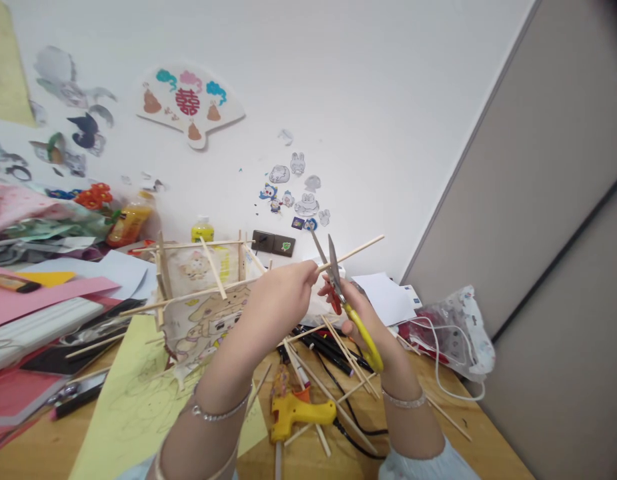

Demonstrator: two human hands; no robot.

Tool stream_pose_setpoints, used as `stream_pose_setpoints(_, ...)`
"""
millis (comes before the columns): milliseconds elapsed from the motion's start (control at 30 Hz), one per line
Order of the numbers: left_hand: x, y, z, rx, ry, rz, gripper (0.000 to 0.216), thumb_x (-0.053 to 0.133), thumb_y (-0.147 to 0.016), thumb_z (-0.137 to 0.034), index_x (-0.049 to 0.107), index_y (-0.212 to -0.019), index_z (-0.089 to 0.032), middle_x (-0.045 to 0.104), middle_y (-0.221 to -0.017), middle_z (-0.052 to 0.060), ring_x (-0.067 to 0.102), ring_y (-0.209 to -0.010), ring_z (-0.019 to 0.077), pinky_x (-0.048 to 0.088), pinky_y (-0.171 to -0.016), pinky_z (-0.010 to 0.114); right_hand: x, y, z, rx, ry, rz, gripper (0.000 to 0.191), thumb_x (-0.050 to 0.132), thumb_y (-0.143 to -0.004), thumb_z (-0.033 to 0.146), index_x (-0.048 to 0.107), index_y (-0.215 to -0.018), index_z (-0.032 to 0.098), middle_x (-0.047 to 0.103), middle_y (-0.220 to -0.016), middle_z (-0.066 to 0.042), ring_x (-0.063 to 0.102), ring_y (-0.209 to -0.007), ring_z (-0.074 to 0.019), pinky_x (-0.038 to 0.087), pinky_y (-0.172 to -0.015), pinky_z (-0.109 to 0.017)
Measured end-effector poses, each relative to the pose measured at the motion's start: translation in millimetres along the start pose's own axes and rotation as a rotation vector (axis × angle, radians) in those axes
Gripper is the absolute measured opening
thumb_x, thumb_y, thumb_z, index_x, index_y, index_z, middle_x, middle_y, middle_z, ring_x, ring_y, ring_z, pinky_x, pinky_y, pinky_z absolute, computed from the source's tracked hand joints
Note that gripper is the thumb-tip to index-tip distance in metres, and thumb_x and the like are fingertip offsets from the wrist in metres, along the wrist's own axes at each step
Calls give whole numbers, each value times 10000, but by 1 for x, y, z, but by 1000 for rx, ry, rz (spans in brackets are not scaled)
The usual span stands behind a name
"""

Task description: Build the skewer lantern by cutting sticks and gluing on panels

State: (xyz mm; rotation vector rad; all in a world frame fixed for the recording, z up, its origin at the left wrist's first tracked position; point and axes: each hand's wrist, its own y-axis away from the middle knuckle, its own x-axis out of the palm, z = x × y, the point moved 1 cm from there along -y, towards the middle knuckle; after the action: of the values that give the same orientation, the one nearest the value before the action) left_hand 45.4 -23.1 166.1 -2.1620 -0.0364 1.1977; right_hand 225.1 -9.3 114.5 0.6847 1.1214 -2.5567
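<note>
Above the table, my left hand (pixel 284 297) is closed on a thin wooden stick (pixel 363 248), which juts out to the right. My right hand (pixel 371 327) grips a pair of scissors (pixel 349 303) with yellow and red handles. Their blades point up and stand apart, with the stick crossing at them; whether the blades touch it I cannot tell. Behind my left forearm stands a frame of wooden sticks (pixel 161 273) with a cartoon-printed cloth (pixel 203 323) on it. A yellow glue gun (pixel 301 413) lies on the table between my forearms.
Loose sticks (pixel 351 353) and black pens (pixel 333 353) are strewn over the wooden table (pixel 483 447). Yellow paper (pixel 138 387) with drawings lies at left, beside piled coloured papers (pixel 53 293). A plastic bag (pixel 461 327) and a white cable (pixel 437 363) are at right.
</note>
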Motion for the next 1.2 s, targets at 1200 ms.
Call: stream_pose_setpoints(1200, 1, -6, 20, 28, 114, 29, 271, 347, -841, -270, 484, -616, -207, 547, -599, 1, 477, -568, 157, 279, -535, 262, 23, -9, 9, 224, 259, -107, 379, 421, -659, 132, 563, -1008, 180, 550, -757, -12, 513, -681, -169, 424, -676, -301)
